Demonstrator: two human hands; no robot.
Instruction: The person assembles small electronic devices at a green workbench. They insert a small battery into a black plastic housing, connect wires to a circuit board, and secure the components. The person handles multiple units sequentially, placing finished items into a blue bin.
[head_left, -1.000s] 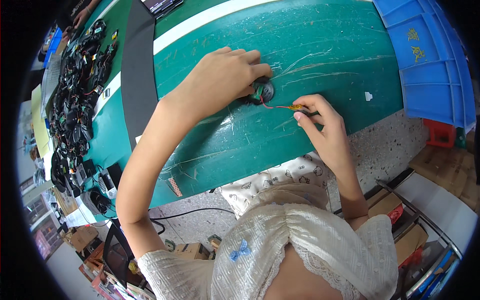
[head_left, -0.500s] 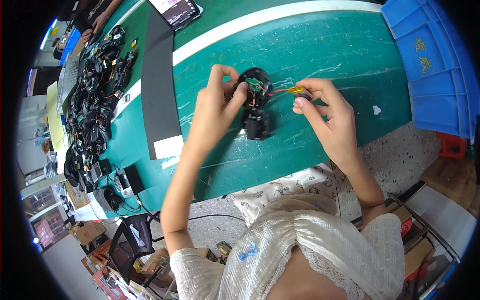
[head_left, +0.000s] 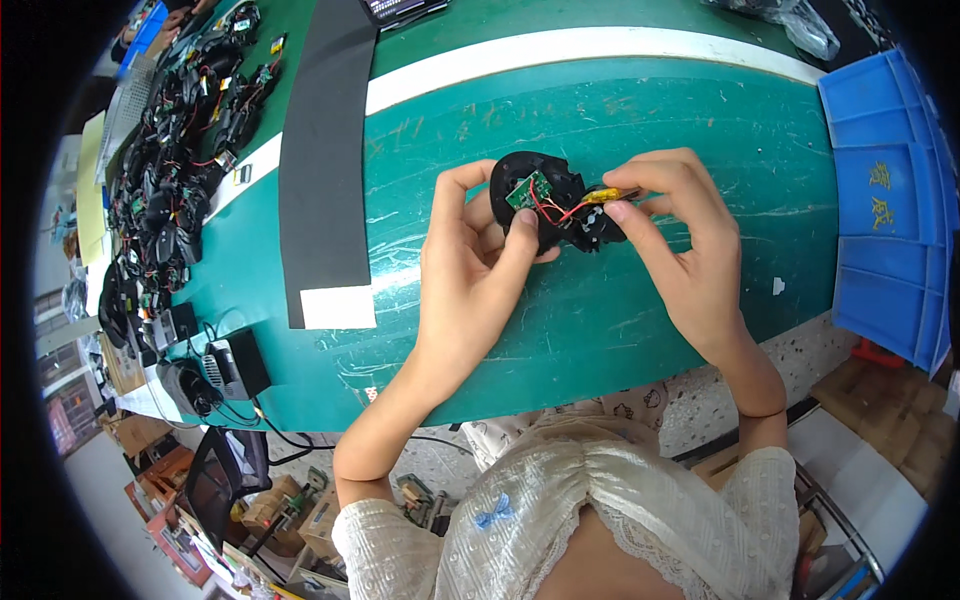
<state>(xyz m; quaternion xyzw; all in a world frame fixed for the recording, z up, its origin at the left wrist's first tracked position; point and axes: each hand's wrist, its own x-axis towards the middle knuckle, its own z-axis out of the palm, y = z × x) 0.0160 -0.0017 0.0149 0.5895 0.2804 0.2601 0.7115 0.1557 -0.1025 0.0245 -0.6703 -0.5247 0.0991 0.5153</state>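
A round black plastic housing (head_left: 512, 172) with a small green circuit board (head_left: 528, 190) inside is gripped by my left hand (head_left: 470, 265), its thumb on the near rim. Thin red wires run from the board to a small battery (head_left: 602, 196) wrapped in yellow tape. My right hand (head_left: 690, 225) pinches that battery between thumb and forefinger. A second black part (head_left: 597, 236) of the assembly sits to the right of the housing, beneath the battery; its exact shape is partly hidden.
A long heap of black wired assemblies (head_left: 175, 190) lies along the left. Black box-shaped devices with cables (head_left: 235, 365) stand near the left edge. A black strip (head_left: 325, 170) crosses the green table (head_left: 450, 120). Blue bins (head_left: 885, 280) stand at right, a phone (head_left: 405, 10) at the far side.
My hands have come closer together, bringing the battery over the assembly. The housing has turned, so its second part now points right instead of toward me. The view has shifted too.
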